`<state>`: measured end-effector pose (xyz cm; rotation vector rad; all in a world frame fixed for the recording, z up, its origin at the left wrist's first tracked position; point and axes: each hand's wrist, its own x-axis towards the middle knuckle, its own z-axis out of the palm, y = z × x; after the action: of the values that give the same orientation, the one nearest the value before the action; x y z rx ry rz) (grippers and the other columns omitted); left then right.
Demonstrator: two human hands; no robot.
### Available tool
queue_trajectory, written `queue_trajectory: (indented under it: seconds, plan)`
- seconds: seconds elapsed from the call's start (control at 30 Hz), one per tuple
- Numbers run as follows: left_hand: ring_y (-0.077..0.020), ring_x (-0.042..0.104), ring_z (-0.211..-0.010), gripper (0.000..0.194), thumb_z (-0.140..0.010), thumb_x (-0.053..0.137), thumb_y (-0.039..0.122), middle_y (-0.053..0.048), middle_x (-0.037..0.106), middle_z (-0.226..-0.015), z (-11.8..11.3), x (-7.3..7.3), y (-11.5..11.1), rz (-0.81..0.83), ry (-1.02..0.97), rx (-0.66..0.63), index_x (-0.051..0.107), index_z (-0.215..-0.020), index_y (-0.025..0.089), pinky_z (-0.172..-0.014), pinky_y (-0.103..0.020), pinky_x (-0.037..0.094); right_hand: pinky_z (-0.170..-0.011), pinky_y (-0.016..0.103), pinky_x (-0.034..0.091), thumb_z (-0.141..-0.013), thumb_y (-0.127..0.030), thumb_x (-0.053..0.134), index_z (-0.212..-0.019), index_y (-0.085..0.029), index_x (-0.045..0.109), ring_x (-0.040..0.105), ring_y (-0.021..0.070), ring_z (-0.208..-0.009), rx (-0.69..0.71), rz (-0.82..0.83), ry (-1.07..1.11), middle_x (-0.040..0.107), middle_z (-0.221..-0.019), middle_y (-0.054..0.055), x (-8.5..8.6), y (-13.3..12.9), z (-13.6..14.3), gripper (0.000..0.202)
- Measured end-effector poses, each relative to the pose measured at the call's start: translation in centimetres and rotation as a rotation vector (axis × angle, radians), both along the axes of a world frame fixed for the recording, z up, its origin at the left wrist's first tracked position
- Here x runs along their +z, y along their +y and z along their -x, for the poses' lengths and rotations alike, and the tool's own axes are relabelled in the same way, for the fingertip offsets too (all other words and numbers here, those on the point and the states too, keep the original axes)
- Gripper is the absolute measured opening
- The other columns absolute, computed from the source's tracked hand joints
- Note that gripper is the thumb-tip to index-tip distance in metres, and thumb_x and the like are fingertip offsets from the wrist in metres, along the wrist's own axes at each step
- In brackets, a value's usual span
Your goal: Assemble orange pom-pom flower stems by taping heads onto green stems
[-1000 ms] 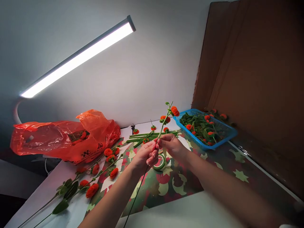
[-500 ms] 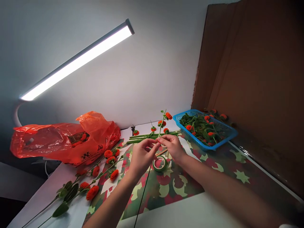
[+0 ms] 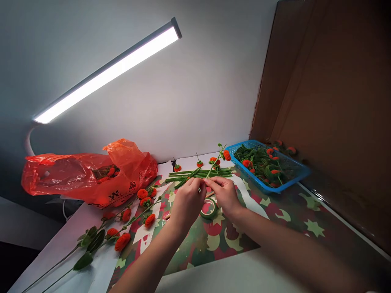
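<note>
My left hand (image 3: 189,199) is closed in a pinch at the lower part of an artificial flower stem (image 3: 213,167) with orange-red blooms. Its fingertips meet those of my right hand (image 3: 225,196), which pinches the same stem from the other side. The stem leans up and to the right, a small green bud at its tip. Just below the hands lies a roll of green tape (image 3: 214,212), partly covered by my left hand. Whether a strip of tape is between the fingers I cannot tell. Behind the hands, several green stems (image 3: 180,175) lie side by side.
A blue basket (image 3: 282,187) of leaves and orange flowers stands at the right, by a cardboard panel (image 3: 330,101). At the left sit a red plastic bag (image 3: 70,171) and finished-looking flower stems (image 3: 122,242). A lit lamp (image 3: 113,67) hangs above. Camouflage-patterned sheeting (image 3: 210,254) covers the table.
The held flower now tilts further to the right. My left hand has turned, its knuckles more on top. The dark thin line below the hands no longer shows. The view has shifted slightly.
</note>
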<state>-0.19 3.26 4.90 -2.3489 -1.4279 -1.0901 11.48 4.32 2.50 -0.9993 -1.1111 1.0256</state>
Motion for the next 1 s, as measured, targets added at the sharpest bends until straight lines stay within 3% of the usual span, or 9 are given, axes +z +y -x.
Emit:
queue_trajectory:
  seconds: [0.23,0.37,0.57,0.73,0.83,1.0]
  plan:
    - [-0.01,0.049,-0.051,0.013,-0.081,0.053,0.018,0.001,0.057,-0.059,0.3,-0.5,0.7,-0.001,-0.164,-0.077,0.056,-0.069,0.017,-0.052,-0.021,0.038,-0.06,0.027,0.037,-0.083,-0.032,0.052,-0.063,-0.015,0.064,0.048,0.0143,-0.063,-0.053,-0.189,-0.298,0.054,-0.063,0.002,-0.1,-0.3,-0.2,0.029]
    - [-0.0095,0.047,-0.049,0.015,-0.08,0.055,0.023,0.001,0.055,-0.055,0.4,0.2,0.4,0.067,-0.288,-0.101,0.058,-0.066,0.017,-0.05,-0.021,0.037,-0.06,0.027,0.035,-0.083,-0.034,0.053,-0.065,-0.015,0.065,0.046,0.0135,-0.063,-0.01,-0.188,-0.23,0.052,-0.062,0.001,0.5,-0.4,-0.3,0.029]
    - [-0.0082,0.041,-0.047,0.021,-0.076,0.06,0.032,0.002,0.052,-0.052,0.7,1.2,0.2,0.4,-0.669,-0.21,0.059,-0.063,0.016,-0.045,-0.021,0.032,-0.055,0.025,0.03,-0.07,-0.038,0.068,-0.063,-0.015,0.069,0.04,0.0101,-0.056,0.34,0.127,0.058,0.051,-0.055,-0.002,1.7,0.9,-1.9,0.024]
    - [-0.0047,0.033,-0.043,0.026,-0.069,0.067,0.035,0.005,0.042,-0.047,0.3,1.5,0.2,0.799,-1.039,-0.372,0.055,-0.059,0.014,-0.041,-0.018,0.023,-0.066,0.027,0.037,-0.061,-0.033,0.076,-0.066,-0.017,0.072,0.052,0.0116,-0.065,0.574,0.228,0.072,0.062,-0.065,0.001,2.6,2.0,-3.7,0.017]
    - [-0.0029,0.029,-0.042,0.026,-0.065,0.069,0.031,0.007,0.038,-0.047,0.0,1.6,0.2,0.919,-1.184,-0.424,0.052,-0.057,0.014,-0.041,-0.016,0.02,-0.072,0.029,0.04,-0.063,-0.032,0.074,-0.064,-0.018,0.071,0.056,0.0135,-0.074,0.586,0.118,0.039,0.065,-0.073,0.001,3.1,1.9,-3.9,0.014]
    - [-0.0041,0.033,-0.044,0.025,-0.067,0.068,0.032,0.006,0.043,-0.048,0.1,1.6,0.3,0.816,-1.104,-0.359,0.053,-0.059,0.014,-0.042,-0.017,0.024,-0.065,0.028,0.041,-0.059,-0.034,0.077,-0.07,-0.017,0.071,0.057,0.0134,-0.067,0.477,0.087,0.017,0.066,-0.067,0.001,3.3,1.7,-3.4,0.021]
